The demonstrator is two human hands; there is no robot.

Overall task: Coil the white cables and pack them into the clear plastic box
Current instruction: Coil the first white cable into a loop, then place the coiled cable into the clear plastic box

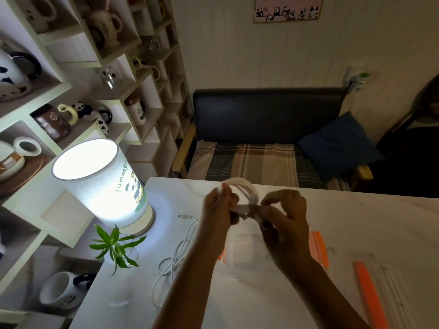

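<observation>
In the head view a coiled white cable [245,189] is held up over the far part of the table [356,217], pinched at its 9 o'clock side by the closed fingers of the left hand [219,207], while the right hand [282,210], fingers curled, grips the tail end being wrapped across the coil's 5 o'clock side; a second, loose cable [175,257] lies uncoiled on the table at 7 o'clock from the hands, towards the lit lamp [102,184]. The step in hand is judged to be the securing of the first coil, after which it would need to be lowered into the clear box [247,254], seen blurred just below the hands with orange clips, its lid [370,281] lying at 4 o'clock
</observation>
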